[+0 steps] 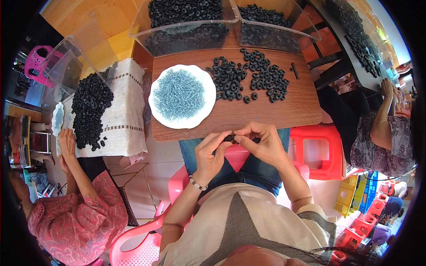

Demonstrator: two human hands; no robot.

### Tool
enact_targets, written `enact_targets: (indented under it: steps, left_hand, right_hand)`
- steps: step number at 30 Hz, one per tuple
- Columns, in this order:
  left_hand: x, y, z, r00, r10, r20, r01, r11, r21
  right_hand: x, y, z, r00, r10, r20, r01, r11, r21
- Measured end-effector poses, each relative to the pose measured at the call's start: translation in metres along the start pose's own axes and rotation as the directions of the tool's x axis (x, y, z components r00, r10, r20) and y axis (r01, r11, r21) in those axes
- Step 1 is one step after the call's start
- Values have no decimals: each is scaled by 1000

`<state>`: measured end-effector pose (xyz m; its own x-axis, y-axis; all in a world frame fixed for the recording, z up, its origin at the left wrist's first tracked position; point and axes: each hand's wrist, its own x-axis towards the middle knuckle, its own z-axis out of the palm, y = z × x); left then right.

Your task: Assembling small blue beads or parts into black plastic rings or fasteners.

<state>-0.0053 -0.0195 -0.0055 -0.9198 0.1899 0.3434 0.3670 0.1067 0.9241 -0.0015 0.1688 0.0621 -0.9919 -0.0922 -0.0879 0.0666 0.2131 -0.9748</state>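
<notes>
Just off the near edge of the brown table [284, 117], my left hand [209, 153] and my right hand [262, 142] meet fingertip to fingertip. Between them they pinch a small black plastic part [229, 138], partly hidden by the fingers. A beaded bracelet circles my left wrist. Beyond my left hand lies a white scalloped plate [181, 124] heaped with tiny translucent blue-grey pieces [179, 93]. Loose black ring-like parts [269, 83] are spread on the table to the right of the plate. A thin black rod-shaped piece [294, 71] rests near the table's right side.
Two clear bins [195, 23] full of black parts stand at the table's far edge. At left, a person in a pink patterned top [84, 215] sits by a cloth-covered table [126, 95] with a black heap [91, 104]. A red stool [317, 148] and another person [377, 142] are at right.
</notes>
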Motion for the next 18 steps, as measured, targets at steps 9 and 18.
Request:
enact_targets:
  steps: [9,18]
  left_hand:
    - [-2,0,3,998,59,-28,-56,994,89]
    - [-8,-4,6,995,95,-13,-92,988,124]
  right_hand:
    - [-2,7,-2,999,38,39,-34,996,-87]
    - [-3,13,1,998,15,53,-10,996,-90]
